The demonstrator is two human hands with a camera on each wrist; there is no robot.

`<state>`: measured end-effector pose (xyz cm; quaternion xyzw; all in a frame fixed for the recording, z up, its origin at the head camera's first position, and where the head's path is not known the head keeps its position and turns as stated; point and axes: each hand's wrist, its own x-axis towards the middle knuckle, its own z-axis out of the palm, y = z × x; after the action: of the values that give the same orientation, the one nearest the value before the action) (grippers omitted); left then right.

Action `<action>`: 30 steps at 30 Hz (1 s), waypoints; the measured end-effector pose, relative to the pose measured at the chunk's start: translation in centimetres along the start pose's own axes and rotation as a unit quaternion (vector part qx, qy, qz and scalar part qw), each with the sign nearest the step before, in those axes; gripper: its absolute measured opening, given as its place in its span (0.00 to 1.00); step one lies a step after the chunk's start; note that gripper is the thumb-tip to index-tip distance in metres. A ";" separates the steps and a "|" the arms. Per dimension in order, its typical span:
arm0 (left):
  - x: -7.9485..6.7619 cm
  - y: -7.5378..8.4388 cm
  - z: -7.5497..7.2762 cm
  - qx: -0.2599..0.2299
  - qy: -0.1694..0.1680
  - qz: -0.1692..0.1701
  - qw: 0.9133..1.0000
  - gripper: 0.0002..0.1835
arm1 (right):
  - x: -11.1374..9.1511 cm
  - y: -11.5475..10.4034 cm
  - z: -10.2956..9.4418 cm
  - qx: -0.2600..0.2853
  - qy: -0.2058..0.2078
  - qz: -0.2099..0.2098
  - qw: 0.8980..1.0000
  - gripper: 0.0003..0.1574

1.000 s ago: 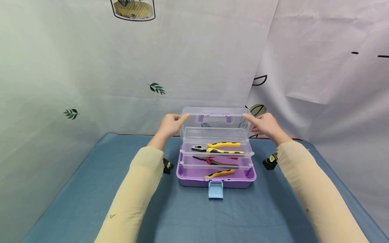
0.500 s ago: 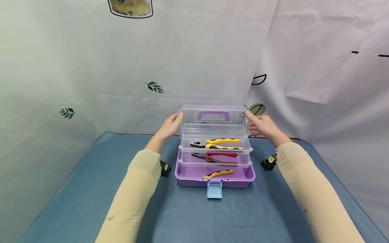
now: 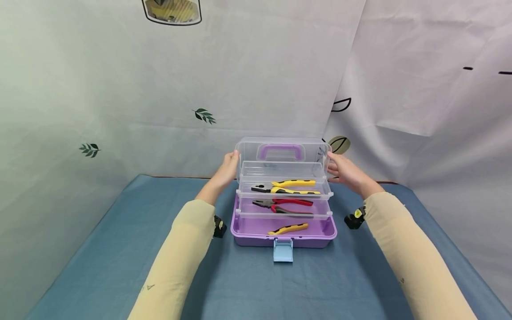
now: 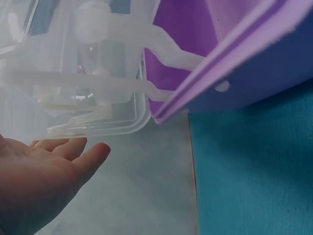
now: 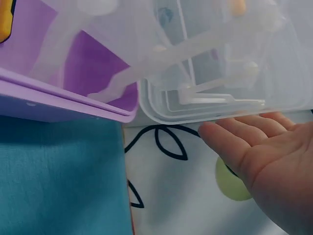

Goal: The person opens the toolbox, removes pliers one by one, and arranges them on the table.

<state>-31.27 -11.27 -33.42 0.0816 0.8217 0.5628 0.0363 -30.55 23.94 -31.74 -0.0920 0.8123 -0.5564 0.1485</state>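
Note:
A purple toolbox (image 3: 256,242) stands with its clear lid (image 3: 249,151) raised and two clear trays lifted above the base. The upper tray holds yellow-and-black pliers (image 3: 276,190), and red-and-black pliers (image 3: 276,208) lie in the lower one. In the base is a tool with a yellow-and-black handle (image 3: 289,229), its head hidden. My left hand (image 3: 225,173) is at the lid's left side, fingers extended along it in the left wrist view. At the opposite side, my right hand (image 3: 348,171) has its fingers loosely straight, fingertips right by the lid's edge (image 5: 195,115).
A light blue latch (image 3: 283,252) hangs down at the toolbox's front. Blue cloth (image 3: 320,284) covers the table, and a pale printed curtain (image 3: 264,80) hangs close behind the lid. A black wrist camera (image 3: 354,218) sits under the right sleeve.
The lid has tipped further back and the trays have risen with it, showing more of the red pliers. Both hands have eased from gripping the lid's corners to lying beside it.

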 end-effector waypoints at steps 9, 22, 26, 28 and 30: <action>-0.4 -1.1 -0.1 0.056 -0.022 -0.067 0.996 0.43 | 0.3 1.0 0.5 -0.027 -0.044 0.005 0.999 0.46; -0.9 -3.4 0.1 -0.031 -0.112 -0.089 0.989 0.47 | 0.1 2.3 1.4 -0.016 -0.056 0.026 0.998 0.47; -1.2 -3.6 0.2 -0.049 -0.125 -0.110 0.985 0.45 | -0.3 2.5 1.7 -0.012 -0.056 0.033 0.998 0.51; -1.4 -3.6 0.2 -0.058 -0.129 -0.114 0.983 0.44 | -0.5 2.6 1.9 -0.007 -0.056 0.037 0.998 0.54; -1.6 -3.6 0.2 -0.065 -0.133 -0.117 0.982 0.44 | -0.7 2.6 2.1 0.000 -0.055 0.040 0.998 0.57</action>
<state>-30.02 -12.60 -36.93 0.0565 0.7754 0.5907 0.2160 -29.17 23.29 -34.78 -0.0898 0.8057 -0.5443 0.2156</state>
